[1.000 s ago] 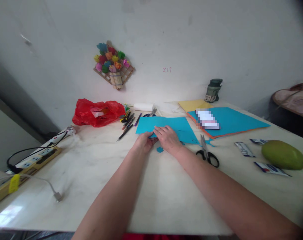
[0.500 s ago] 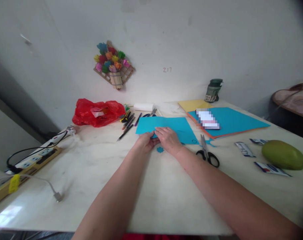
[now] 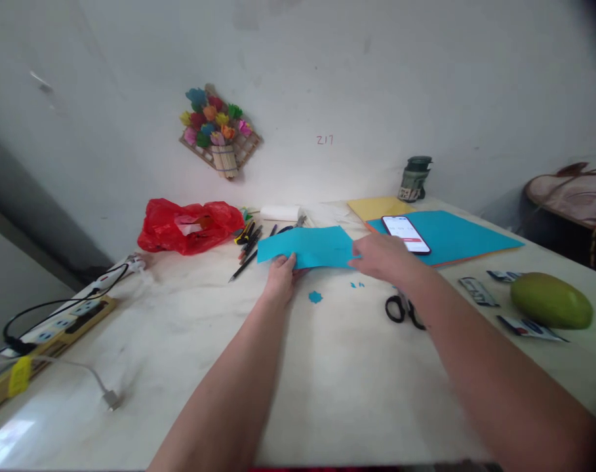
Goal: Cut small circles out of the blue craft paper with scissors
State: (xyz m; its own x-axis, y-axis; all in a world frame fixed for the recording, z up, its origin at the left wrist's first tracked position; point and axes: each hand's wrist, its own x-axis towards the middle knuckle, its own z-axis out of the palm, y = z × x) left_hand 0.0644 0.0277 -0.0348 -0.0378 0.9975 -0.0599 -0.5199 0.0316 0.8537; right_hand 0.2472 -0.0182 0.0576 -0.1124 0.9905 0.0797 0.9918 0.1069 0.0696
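A sheet of blue paper (image 3: pixel 317 248) is lifted a little off the table and slightly bent. My left hand (image 3: pixel 280 278) grips its lower left edge, thumb on top and fingers underneath. At the right edge, my right hand (image 3: pixel 383 254) pinches the same sheet. Just below the paper lies a small blue flower-shaped cutout (image 3: pixel 316 297), with tiny blue scraps (image 3: pixel 357 285) to its right. Black-handled scissors (image 3: pixel 396 308) rest under my right forearm, which hides part of them.
Pens (image 3: pixel 251 246) and a red plastic bag (image 3: pixel 189 226) lie at the left. A phone (image 3: pixel 406 235) rests on blue sheets (image 3: pixel 455 236) at the right. Small packets (image 3: pixel 478 292) and a green fruit (image 3: pixel 551 300) are nearer. A power strip (image 3: pixel 61 324) runs along the left edge.
My right hand has moved right, from beside my left hand to the sheet's right edge. The paper has risen off the table and bent. My left hand has shifted slightly left.
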